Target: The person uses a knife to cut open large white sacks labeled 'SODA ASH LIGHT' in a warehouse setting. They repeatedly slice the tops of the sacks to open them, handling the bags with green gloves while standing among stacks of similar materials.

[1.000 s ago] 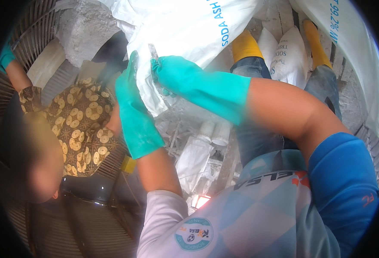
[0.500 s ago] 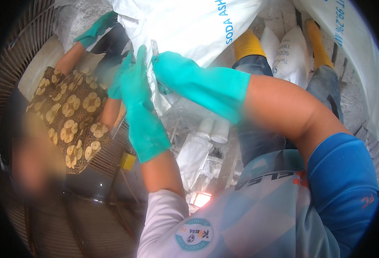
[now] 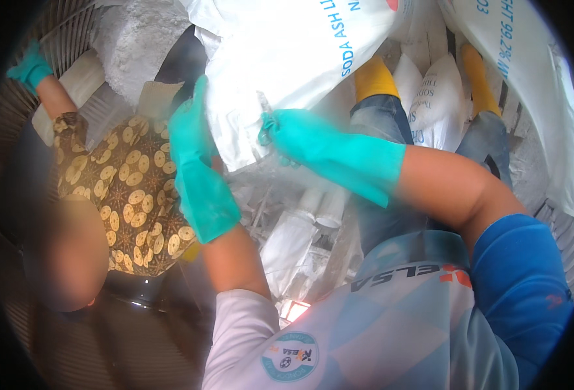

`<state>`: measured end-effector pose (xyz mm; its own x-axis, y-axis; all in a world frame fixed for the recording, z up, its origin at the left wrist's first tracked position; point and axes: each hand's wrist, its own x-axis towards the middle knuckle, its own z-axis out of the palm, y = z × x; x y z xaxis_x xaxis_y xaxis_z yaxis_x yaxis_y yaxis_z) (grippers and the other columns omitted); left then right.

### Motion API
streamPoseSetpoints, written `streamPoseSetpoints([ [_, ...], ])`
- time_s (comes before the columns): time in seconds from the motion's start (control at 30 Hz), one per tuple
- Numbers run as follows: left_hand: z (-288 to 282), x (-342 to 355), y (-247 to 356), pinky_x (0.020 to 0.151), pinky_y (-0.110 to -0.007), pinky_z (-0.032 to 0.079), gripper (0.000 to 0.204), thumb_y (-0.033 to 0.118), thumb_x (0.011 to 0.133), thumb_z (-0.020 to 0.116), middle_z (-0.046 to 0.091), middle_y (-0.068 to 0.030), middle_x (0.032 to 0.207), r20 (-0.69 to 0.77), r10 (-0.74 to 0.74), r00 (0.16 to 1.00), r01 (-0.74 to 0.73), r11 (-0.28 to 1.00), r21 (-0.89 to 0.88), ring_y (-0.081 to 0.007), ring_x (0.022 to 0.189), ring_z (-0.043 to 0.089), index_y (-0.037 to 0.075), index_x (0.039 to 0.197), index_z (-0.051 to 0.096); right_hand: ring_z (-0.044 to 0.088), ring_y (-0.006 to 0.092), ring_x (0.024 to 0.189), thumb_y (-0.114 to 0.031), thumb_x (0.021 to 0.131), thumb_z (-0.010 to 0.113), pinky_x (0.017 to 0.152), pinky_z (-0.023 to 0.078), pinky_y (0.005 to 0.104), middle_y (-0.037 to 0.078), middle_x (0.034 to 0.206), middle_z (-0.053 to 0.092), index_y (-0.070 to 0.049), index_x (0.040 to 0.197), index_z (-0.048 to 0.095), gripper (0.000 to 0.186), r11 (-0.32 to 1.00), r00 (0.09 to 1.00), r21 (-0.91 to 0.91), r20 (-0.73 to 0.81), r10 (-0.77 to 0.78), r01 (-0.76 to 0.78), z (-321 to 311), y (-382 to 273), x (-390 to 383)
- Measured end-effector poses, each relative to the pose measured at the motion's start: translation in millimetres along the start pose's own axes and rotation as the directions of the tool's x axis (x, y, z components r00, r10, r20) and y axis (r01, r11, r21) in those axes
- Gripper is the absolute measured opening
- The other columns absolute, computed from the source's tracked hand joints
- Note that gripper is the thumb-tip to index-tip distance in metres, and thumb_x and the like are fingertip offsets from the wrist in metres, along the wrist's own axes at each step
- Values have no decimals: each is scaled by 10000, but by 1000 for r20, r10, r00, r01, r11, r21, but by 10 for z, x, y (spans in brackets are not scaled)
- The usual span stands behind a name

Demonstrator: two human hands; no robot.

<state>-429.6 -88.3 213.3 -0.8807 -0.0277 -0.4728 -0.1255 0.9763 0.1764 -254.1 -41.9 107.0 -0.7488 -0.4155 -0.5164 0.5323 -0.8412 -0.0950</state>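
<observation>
A big white woven sack [image 3: 267, 58] with blue print fills the upper middle, its loose lower end hanging between my hands. My left hand [image 3: 192, 153], in a long green rubber glove, lies along the sack's left side with the fingers stretched upward. At the sack's lower right edge is my right hand [image 3: 293, 136], gloved alike and closed. A thin grey blade-like tool [image 3: 263, 101] sticks up from that fist against the sack. Its handle is hidden by the glove.
On my left a co-worker in a brown patterned shirt [image 3: 131, 195] bends close, one green glove [image 3: 30, 68] held out. White powder [image 3: 144, 49] is heaped beyond. Filled sacks [image 3: 440, 97] stand between my yellow boots [image 3: 374, 78]. Another large white sack [image 3: 534, 84] hangs at right.
My right hand has moved right and slightly down, with the blade-like tool. My left hand has shifted a little left. The co-worker has leaned right and one gloved hand has swung out left.
</observation>
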Motion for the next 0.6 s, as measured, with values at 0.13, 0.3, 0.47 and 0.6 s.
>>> streamPoseSetpoints([
  [0.13,-53,43,517,819,-315,481,597,544,898,694,650,-58,936,130,-206,970,190,974,127,-144,860,583,-22,1088,705,688,205,676,-325,1044,438,630,550,343,115,771,701,-53,1040,681,365,933,975,-337,-130,-182,129,-150,-150,8],
  [0.3,145,512,384,948,-375,476,774,619,818,727,704,-168,1134,213,-116,970,58,963,263,-248,1023,654,-56,1192,678,690,202,689,-322,1049,410,674,548,342,95,744,710,-65,1044,689,379,870,974,-472,-88,-206,142,-115,-626,-123],
  [0.47,191,433,318,845,-405,483,632,555,824,743,699,-140,997,170,-107,980,66,970,232,-231,904,632,-31,1058,711,608,145,612,-296,1018,443,611,511,295,67,703,646,-52,1043,671,334,907,984,-408,-97,-152,100,92,-896,-178],
  [0.6,174,38,229,729,-415,481,538,526,852,719,664,-92,820,53,-3,999,-10,971,237,-207,737,584,-7,923,726,646,172,681,-247,979,485,673,528,319,85,783,673,-56,1024,692,285,847,986,-520,-54,-159,108,147,-668,26],
])
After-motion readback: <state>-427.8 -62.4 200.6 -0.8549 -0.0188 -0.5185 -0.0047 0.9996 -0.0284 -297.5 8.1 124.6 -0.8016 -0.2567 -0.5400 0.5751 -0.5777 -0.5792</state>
